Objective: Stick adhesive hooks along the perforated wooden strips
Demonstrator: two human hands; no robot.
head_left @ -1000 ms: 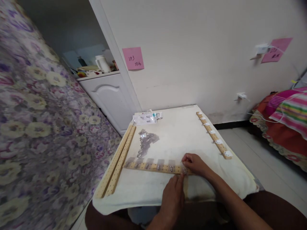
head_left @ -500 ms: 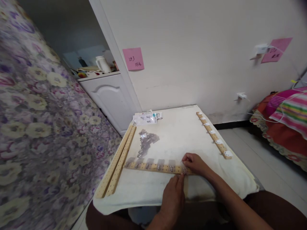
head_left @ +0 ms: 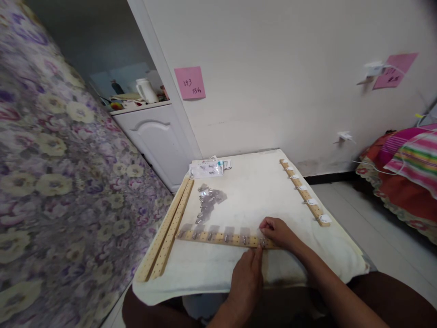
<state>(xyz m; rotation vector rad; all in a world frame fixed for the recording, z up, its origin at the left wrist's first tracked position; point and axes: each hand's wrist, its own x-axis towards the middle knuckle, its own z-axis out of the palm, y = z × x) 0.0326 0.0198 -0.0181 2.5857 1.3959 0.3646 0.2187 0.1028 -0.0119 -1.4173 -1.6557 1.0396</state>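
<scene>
A perforated wooden strip (head_left: 218,238) lies crosswise near the table's front edge. Several small metal hooks (head_left: 244,240) sit along it, each with a clear plastic backing that reaches past the strip's far edge. At its right end, the fingertips of my left hand (head_left: 247,273) press together against the near edge, touching the last hook (head_left: 262,243). My right hand (head_left: 277,231) is closed in a pinch at that hook's clear backing, and its wrist side covers the strip's end. Loose metal hooks with clear backings (head_left: 206,202) lie in a pile beyond the strip.
Two perforated wooden strips (head_left: 173,223) lie along the table's left side. Another strip (head_left: 309,200), with white-backed hooks, lies along the right. Packaged hooks (head_left: 206,170) are at the back left. A white cloth (head_left: 252,191) covers the table, which meets the wall. A floral curtain (head_left: 68,159) hangs left.
Both hands stay at the strip's right end in nearly the same pose. The fingers shift only very slightly, and the strip and loose hooks keep their places.
</scene>
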